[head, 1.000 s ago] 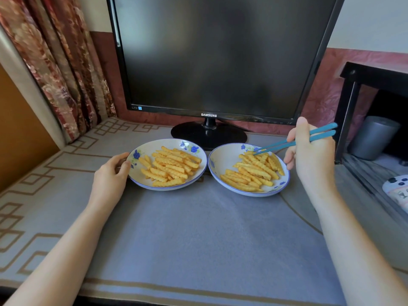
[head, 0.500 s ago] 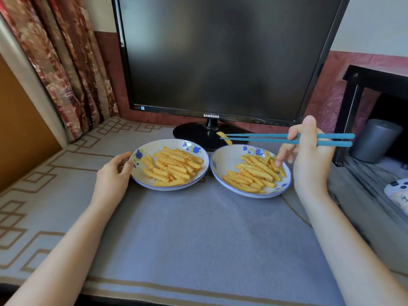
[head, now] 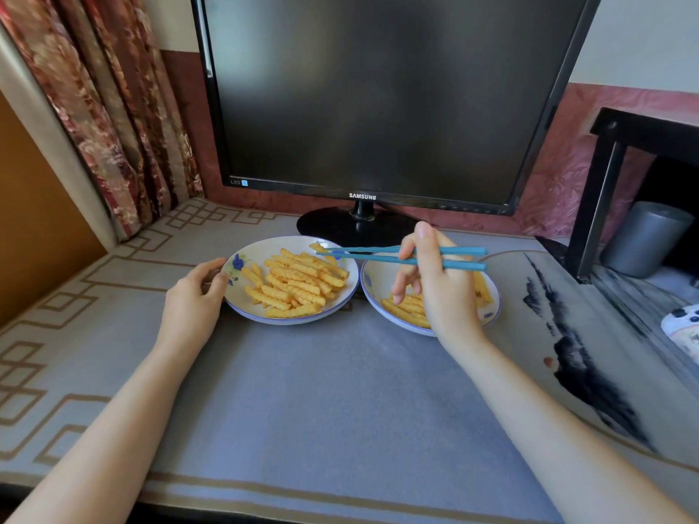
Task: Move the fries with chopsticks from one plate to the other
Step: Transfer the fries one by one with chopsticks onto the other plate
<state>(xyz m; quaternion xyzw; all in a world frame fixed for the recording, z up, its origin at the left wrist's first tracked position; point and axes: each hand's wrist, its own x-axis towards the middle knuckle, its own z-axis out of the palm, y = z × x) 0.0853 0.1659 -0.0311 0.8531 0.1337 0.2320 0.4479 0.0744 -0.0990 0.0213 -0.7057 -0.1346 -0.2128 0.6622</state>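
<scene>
The right hand (head: 440, 296) clamped blue chopsticks (head: 378, 257), pinching one fry (head: 317, 247) over the far rim of the left plate (head: 238, 293), whose edge the left hand (head: 194, 298) gripped; the right plate (head: 374, 289) lay just beside, open mat (head: 321, 391) nearer, a SAMSUNG monitor (head: 378, 88) behind.

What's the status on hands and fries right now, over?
Right hand grips chopsticks, one fry pinched at the tips above the left plate. Left hand holds that plate's rim. Nothing blocking the drop.

You've got soft, even daylight, faint shadows only on the tabletop (head: 321, 391). Dull sheen on the monitor (head: 378, 88); wide-angle bends your frame edges, curtain (head: 113, 107) slightly blurred.
</scene>
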